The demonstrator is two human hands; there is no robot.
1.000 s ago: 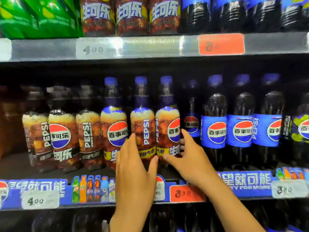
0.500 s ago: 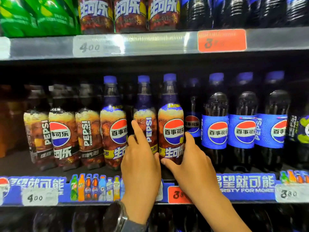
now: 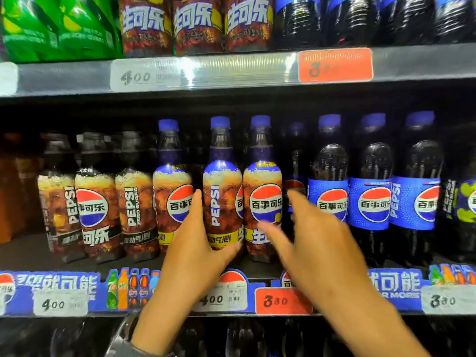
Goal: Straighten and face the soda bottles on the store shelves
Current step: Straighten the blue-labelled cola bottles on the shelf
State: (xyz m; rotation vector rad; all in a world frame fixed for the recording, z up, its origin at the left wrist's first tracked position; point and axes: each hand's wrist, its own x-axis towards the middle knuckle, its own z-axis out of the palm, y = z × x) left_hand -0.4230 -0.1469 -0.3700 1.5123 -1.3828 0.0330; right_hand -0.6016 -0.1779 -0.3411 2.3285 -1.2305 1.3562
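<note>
On the middle shelf stand three blue-capped cola bottles with brown foam labels. My left hand (image 3: 198, 243) grips the lower body of the middle bottle (image 3: 222, 199), whose label shows "PEPSI" sideways with the logo turned to the right. The right bottle (image 3: 262, 202) faces front with its round logo showing, and so does the left bottle (image 3: 172, 202). My right hand (image 3: 306, 235) hovers open and blurred just right of the right bottle, apart from it. Three black-capped zero-sugar bottles (image 3: 95, 207) stand to the left, turned different ways.
Blue-label Pepsi bottles (image 3: 371, 199) line the right of the shelf. The upper shelf rail (image 3: 231, 70) with price tags hangs close above the caps. The front rail (image 3: 59, 292) carries blue banners and tags. More bottles stand on the shelves above and below.
My right hand has let go of the right bottle, which now faces front, and pulled back to the right. My left hand has closed around the middle bottle.
</note>
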